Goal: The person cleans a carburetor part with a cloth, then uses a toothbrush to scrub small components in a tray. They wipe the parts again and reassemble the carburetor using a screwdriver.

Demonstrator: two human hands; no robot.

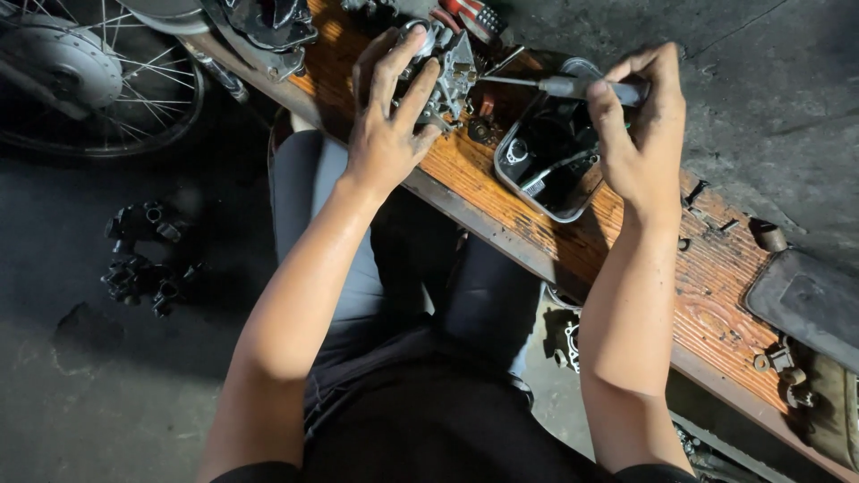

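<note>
The left hand [386, 125] gripped a grey metal carburettor [445, 70]; the right hand [637, 134] pinched a grey-handled screwdriver [573, 87] over an orange wooden plank [716, 286] above a dark concrete floor [107, 394].

Wooden plank [716, 295] — metal tray [573, 207], small parts [777, 360]

Dim workshop, warm light on the bench [716, 295]

Floor [107, 394] sinks into shadow; forearms catch soft highlights; focus stays sharp centrally, darkening toward the corners.

spoked wheel [76, 76], metal tray [550, 156], wooden bench [716, 286], black parts [143, 259] on floor
</note>
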